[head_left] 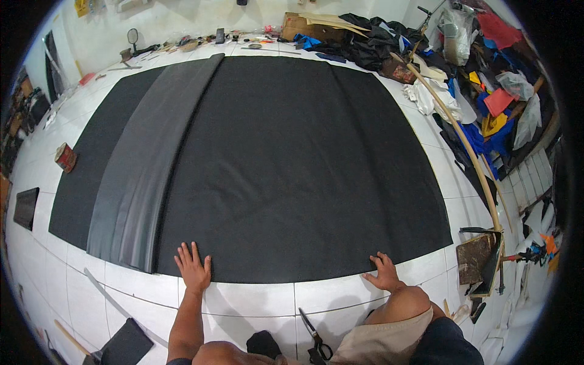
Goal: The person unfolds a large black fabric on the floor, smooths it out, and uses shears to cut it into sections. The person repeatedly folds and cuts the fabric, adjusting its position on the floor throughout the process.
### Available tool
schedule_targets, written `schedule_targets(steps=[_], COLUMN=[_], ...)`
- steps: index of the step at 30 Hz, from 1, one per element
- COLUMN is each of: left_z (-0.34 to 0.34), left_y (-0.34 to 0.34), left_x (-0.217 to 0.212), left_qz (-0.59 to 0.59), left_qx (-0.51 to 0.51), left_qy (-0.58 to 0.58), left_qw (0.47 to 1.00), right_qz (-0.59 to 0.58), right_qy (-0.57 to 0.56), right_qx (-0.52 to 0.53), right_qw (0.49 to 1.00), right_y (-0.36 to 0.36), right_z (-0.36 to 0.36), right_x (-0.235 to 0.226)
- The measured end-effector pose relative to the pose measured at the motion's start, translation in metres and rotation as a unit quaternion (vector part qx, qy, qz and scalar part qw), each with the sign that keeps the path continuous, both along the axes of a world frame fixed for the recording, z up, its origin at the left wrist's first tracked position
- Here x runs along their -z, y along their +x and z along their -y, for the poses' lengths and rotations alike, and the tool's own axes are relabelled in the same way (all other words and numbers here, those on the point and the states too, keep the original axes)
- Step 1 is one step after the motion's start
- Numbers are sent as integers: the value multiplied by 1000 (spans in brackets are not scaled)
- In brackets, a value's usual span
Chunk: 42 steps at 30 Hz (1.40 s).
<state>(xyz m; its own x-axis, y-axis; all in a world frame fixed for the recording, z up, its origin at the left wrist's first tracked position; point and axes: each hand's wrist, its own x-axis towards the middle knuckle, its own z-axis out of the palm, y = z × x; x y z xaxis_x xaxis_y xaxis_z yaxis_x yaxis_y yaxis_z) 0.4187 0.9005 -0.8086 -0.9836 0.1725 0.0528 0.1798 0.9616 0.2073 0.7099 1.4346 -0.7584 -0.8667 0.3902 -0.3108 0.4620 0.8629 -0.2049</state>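
A large black sheet of material (292, 158) lies spread on the white tiled floor. Toward its left side a strip is folded or rolled over, showing a smoother grey face (137, 164). My left hand (193, 267) rests flat on the sheet's near edge, just right of that grey strip, fingers spread. Farther right, my right hand (383, 272) touches the near edge with its fingers apart. Neither hand holds anything. Between my knees, black-handled scissors (315, 337) lie on the tiles, partly covered by a dark item.
At left stand a rusty can (66, 157) and a dark flat block (26, 208). A metal straightedge (115, 301) lies near a black square piece (126, 345). Piled scraps (499, 103) and a long wooden pole (456, 134) line the right. Small tools and a cardboard box (298, 27) sit along the far wall.
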Motion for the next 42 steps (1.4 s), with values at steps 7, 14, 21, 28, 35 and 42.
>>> schedule_targets(steps=[7,14,21,28,35,42], left_z=[1,20,63,208,307,362], left_y=[-4,-6,-43,-91,-114,-166], left_x=[3,6,-34,-17,3,4], left_qz=[4,9,-211,-177,-75,-19], left_qx=[4,7,-103,-386,-453,-420], left_qy=[19,23,230,162,114,-126], left_qw=[1000,1000,944,891,881,899], right_qz=[-3,221,155,17,-26,-15], right_qy=[-11,-30,1,-51,-15,-33], right_qx=[-29,-79,-366,-411,-366,-373], right_qw=[1000,972,918,910,930,927], right_y=[-2,-69,-213,-264,-259,-258], right_z=[-11,-4,104,300,350,347], right_x=[1,-62,-131,-51,19,35])
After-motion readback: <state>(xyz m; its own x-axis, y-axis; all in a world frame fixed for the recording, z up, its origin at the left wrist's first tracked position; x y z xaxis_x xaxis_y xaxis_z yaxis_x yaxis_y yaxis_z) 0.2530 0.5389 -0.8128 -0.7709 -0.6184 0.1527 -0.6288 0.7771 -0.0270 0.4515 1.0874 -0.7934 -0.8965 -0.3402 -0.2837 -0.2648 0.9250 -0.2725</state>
